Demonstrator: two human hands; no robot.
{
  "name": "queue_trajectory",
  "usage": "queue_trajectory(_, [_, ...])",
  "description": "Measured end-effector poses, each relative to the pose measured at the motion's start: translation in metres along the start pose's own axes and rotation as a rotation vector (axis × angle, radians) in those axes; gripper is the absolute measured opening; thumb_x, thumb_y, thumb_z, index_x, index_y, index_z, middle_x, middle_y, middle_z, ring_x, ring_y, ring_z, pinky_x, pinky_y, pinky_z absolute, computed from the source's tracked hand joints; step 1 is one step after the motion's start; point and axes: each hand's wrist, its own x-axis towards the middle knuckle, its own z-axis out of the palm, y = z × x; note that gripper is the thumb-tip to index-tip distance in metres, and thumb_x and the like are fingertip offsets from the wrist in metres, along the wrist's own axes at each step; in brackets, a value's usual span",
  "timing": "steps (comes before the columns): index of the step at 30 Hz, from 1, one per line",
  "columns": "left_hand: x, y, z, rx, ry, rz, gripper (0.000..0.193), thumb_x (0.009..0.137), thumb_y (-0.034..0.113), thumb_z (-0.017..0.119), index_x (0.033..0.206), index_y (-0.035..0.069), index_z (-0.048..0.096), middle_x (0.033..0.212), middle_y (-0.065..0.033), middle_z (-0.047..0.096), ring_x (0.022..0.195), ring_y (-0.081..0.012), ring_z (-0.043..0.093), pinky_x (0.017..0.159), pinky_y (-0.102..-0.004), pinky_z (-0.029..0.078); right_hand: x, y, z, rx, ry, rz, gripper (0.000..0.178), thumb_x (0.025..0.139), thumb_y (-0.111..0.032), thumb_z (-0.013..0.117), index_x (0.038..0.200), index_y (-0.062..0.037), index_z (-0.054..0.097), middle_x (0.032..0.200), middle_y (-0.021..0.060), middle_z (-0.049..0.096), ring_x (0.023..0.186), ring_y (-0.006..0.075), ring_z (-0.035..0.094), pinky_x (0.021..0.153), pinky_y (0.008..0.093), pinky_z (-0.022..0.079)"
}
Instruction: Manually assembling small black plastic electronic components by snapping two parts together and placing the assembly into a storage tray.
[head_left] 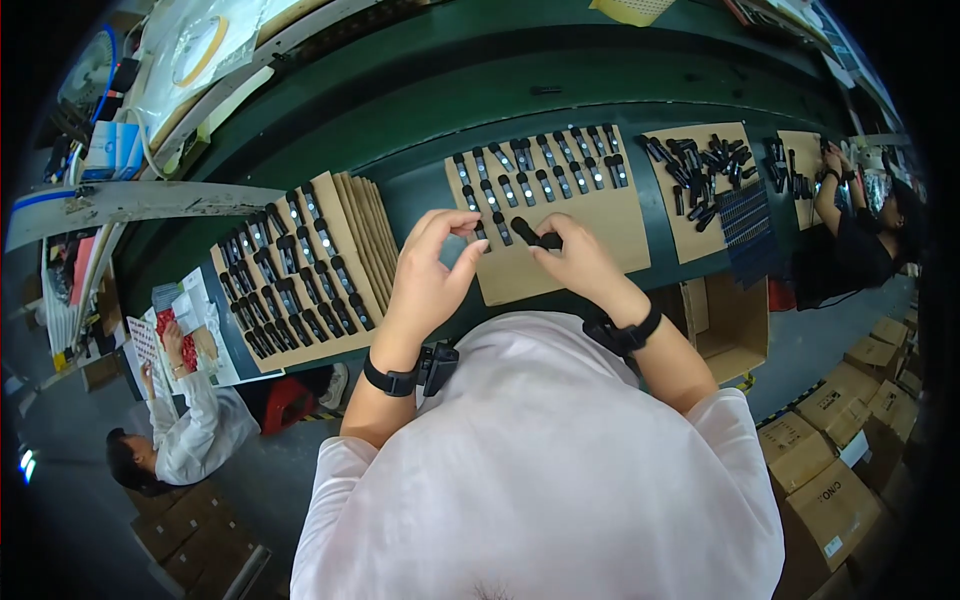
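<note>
My left hand (432, 275) is at the left edge of the middle cardboard sheet (560, 275). Its thumb and forefinger close around a small black microphone (480, 231) at the end of the left column. In my right hand (583, 260) is another black microphone (522, 232), its rounded foam-like head pointing left, above the sheet. Right beside it lies a microphone (502, 228) on the cardboard. Several more microphones (544, 185) lie in slanted rows along the sheet's far part, most showing a pale round spot on the body.
To the left, another cardboard sheet (325, 215) full of microphones rests by stacked sheets (365, 230). At right, loose black pieces (700, 165) lie on cardboard (695, 243). Co-workers sit at left (190, 440) and right (850, 240). An open carton (735, 330) stands below the green bench (415, 190).
</note>
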Motion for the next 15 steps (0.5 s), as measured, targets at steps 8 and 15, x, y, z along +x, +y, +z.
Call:
queue_trajectory(8, [-0.024,-0.04,-0.001,0.043,-0.022,-0.164,0.017,0.082,0.003,0.066,0.098,-0.001,0.063,0.093,-0.0121,0.063,0.085,-0.0232,0.063,0.079,-0.032,0.049,0.017,0.096,0.069,-0.2,-0.018,0.384,0.026,0.079,-0.021,0.068,0.097,-0.0036,0.062,0.101,0.0181,0.066,0.094,0.0371,0.063,0.079,0.0436,0.052])
queue_trajectory(15, [-0.035,-0.055,-0.006,0.049,-0.067,-0.234,0.017,0.084,0.004,0.065,0.1,-0.002,0.063,0.093,-0.0106,0.064,0.088,-0.0193,0.062,0.082,-0.03,0.048,0.035,0.094,0.088,-0.237,0.046,0.404,0.031,0.079,-0.025,0.07,0.1,-0.0031,0.061,0.096,0.0209,0.067,0.091,0.0383,0.064,0.078,0.0439,0.052])
